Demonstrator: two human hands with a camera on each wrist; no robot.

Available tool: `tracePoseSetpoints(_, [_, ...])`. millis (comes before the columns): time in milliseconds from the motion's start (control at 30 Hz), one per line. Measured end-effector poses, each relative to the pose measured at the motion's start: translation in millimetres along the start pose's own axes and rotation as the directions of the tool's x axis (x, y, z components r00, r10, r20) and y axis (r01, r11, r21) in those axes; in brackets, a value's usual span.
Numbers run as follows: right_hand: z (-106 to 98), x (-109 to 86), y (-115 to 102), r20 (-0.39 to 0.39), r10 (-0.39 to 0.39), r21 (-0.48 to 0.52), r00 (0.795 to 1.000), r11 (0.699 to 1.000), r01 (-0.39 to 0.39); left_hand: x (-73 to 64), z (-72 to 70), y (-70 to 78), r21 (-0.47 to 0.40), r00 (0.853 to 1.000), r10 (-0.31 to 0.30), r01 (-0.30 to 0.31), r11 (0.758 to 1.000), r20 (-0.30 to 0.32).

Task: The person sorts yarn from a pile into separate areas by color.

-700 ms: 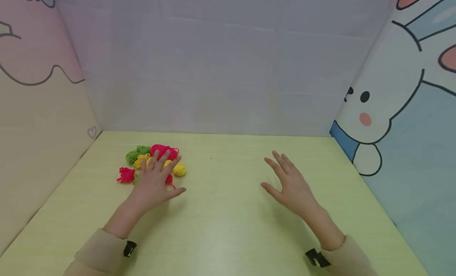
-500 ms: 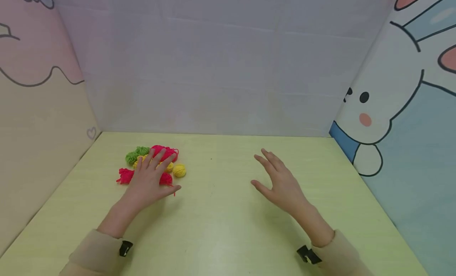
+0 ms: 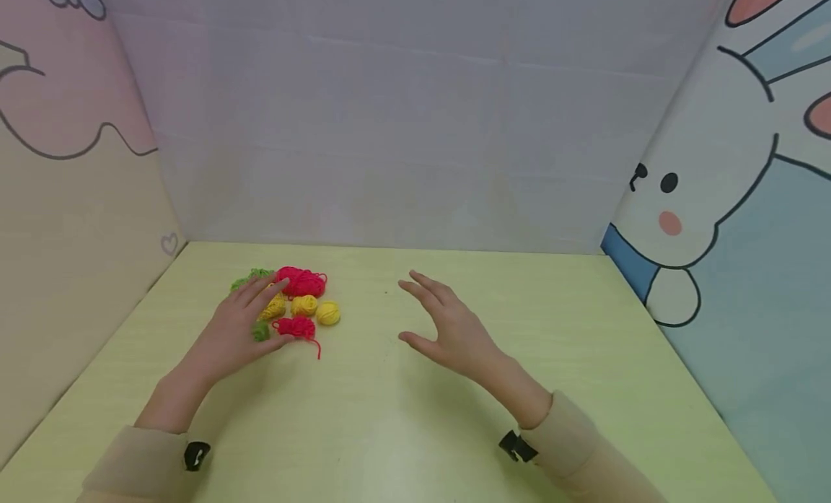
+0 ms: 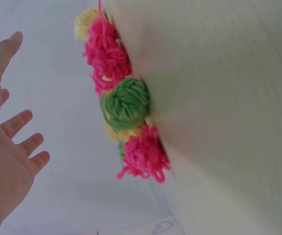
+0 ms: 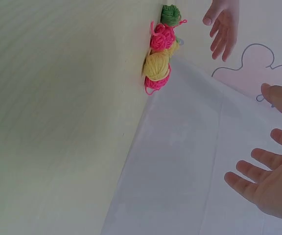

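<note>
Small balls of yarn lie clustered at the table's back left. In the head view, a pink ball (image 3: 301, 281) sits at the back, a round yellow ball (image 3: 328, 313) on the right, and another pink ball (image 3: 297, 327) with a loose tail in front. My left hand (image 3: 227, 337) hovers over the cluster's left side, fingers spread, holding nothing. It hides another pink ball, which the left wrist view shows as a frayed pink ball (image 4: 143, 155) beside a green ball (image 4: 126, 104). Right of the cluster, my right hand (image 3: 454, 333) hangs above the table, fingers extended and holding nothing.
The pale yellow-green table (image 3: 389, 416) meets a whitish cloth backdrop (image 3: 402, 142) at its far edge. A cartoon-printed panel (image 3: 766, 294) stands on the right, and a pink and cream panel (image 3: 78, 221) on the left.
Both hands have moved left, the right one farther, toward the yarn. The left hand's shift uncovers the yellow balls and the front pink one and covers the leftmost pink one. The yarn stays put.
</note>
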State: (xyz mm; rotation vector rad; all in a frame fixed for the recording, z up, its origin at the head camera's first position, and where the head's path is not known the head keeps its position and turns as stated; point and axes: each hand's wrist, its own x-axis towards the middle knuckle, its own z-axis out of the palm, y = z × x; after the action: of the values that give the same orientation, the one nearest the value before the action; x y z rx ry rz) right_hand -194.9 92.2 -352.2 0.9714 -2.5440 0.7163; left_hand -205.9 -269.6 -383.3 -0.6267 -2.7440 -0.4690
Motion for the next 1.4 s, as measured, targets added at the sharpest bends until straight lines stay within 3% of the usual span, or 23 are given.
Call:
tracePoseSetpoints(367, [30, 24.6, -30, 0.066, -0.023, 0.168, 0.998, 0.986, 0.011, -33.0, -3.0, -33.5, -0.042, 1.0, 0.003, -0.004, 0.999, -0.02])
tracePoseSetpoints(533, [47, 37.2, -39, 0.097, 0.006, 0.274, 0.995, 0.961, -0.033, -41.7, -7.7, -50.0, -0.057, 0.998, -0.061, 0.063, 0.996, 0.03])
tracePoseSetpoints(733, [74, 54.5, -51, 0.121, 0.04, 0.352, 0.992, 0.933, -0.081, -42.3, -7.4, -68.1, -0.086, 0.982, -0.126, 0.139, 0.986, 0.141])
tracePoseSetpoints(1033, [111, 65.9, -51, 0.222, 0.018, 0.445, 0.975, 0.888, -0.117, -36.6, -4.6, -79.4, -0.138, 0.972, -0.165, 0.189, 0.972, 0.168])
tracePoseSetpoints(1167, [125, 69.8, -49, 0.25, -0.006, 0.458, 0.968, 0.882, -0.113, -36.3, -4.9, -81.3, -0.151, 0.953, -0.217, 0.251, 0.956, 0.214])
tracePoseSetpoints(1267, [132, 72.4, -49, 0.276, 0.02, 0.475, 0.961, 0.866, -0.154, -35.9, -4.4, -82.0, -0.167, 0.937, -0.25, 0.294, 0.941, 0.244])
tracePoseSetpoints(1400, [140, 75.8, -51, 0.294, 0.056, 0.464, 0.954, 0.864, -0.194, -33.7, -2.9, -83.1, -0.178, 0.932, -0.255, 0.306, 0.935, 0.258])
